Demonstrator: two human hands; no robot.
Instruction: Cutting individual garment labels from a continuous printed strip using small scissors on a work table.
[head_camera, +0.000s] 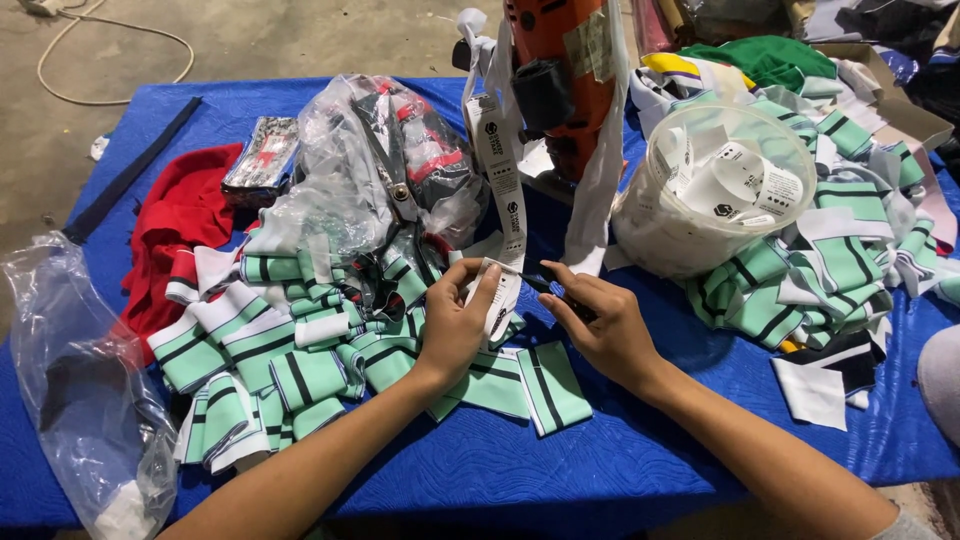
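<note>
Mid-frame over a blue table (620, 470): left hand (455, 325) pinched on the lower end of a white label tape (497, 150), long axis running near-vertical from upper centre down to the fingers; right hand (605, 325) just beside, closed round small dark snips (540, 284) aimed left at the tape. Hands close, not touching. Striped green collars (300, 370) heaped at left, tub (715, 195) of cut labels upper right.

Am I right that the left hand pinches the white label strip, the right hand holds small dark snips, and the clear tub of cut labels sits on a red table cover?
Not quite: the table cover is blue, as the head view shows. The left hand does pinch the white label strip, the right hand holds small dark snips, and the clear tub holds cut labels.
</note>
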